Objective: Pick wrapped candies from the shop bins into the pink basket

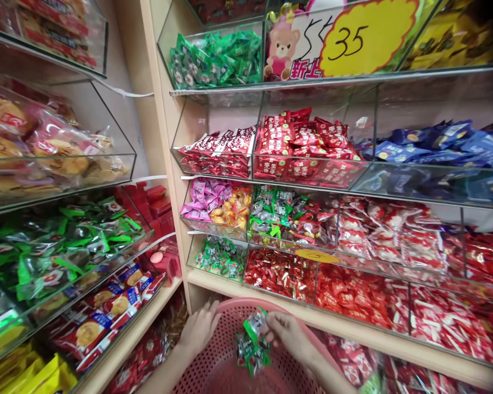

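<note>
My left hand (199,327) is at the left rim of a pink perforated plastic basket (234,304), its fingers curled over the edge. In my right hand (286,332), thumb and fingers pinch a small green-and-clear wrapped candy (256,325) above the basket. Directly beneath it, several similar green-wrapped candies (250,353) show in the basket; whether they touch the pinched one I cannot tell. Nearest beyond the basket are shelf bins of green-wrapped candies (221,257) and red-wrapped candies (277,271).
A wooden shelf ledge (394,339) runs just beyond the basket. Clear-fronted bins rise above it, with red packets (299,139) and blue packets (443,143). On the left, angled shelves hold green packets (66,241) and biscuit packs (102,317). A yellow price sign (370,38) hangs above.
</note>
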Demonstrator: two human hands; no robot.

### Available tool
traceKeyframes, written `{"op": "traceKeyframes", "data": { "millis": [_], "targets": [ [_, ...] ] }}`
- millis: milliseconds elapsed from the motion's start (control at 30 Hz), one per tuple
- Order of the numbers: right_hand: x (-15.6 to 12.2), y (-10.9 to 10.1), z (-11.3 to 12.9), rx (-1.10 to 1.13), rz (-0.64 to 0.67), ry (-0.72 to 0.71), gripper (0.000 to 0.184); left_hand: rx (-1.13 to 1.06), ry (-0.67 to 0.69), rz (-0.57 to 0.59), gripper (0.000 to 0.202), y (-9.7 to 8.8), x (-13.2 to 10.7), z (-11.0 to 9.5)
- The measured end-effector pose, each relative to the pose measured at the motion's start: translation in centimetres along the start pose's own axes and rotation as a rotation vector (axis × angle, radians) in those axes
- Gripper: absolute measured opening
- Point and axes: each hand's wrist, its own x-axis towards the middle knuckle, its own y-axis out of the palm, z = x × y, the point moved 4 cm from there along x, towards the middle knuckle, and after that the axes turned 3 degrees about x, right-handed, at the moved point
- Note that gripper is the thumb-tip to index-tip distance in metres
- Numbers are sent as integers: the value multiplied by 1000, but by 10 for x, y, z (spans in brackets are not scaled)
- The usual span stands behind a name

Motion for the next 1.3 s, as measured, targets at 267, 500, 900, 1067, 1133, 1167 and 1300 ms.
{"op": "traceKeyframes", "data": {
  "millis": [267, 500, 900, 1067, 1133, 1167, 1300],
  "targets": [
    [-8, 1, -2, 71, -88, -16, 48, -7, 5, -38, 48, 7, -5, 1],
    [-15, -3, -13, 156, -141, 40, 46, -363, 92, -194, 44, -21, -18, -22],
    [-31, 18, 19, -209, -264, -315, 42, -1518, -114, 428, 33, -15, -27, -77],
    [-47, 26, 33, -622, -158, -594, 32, -1885, -135, 487, 34, -28, -28, -79],
    [-52, 30, 36, -755, -113, -711, 38, -1927, -116, 452, 39, -38, -29, -81],
    [-54, 31, 37, -802, -103, -750, 41, -1934, -113, 409, 38, -43, -30, -81],
    [-61, 33, 40, -896, -97, -809, 47, -1915, -98, 278, 30, -59, -38, -82]
  ]
}}
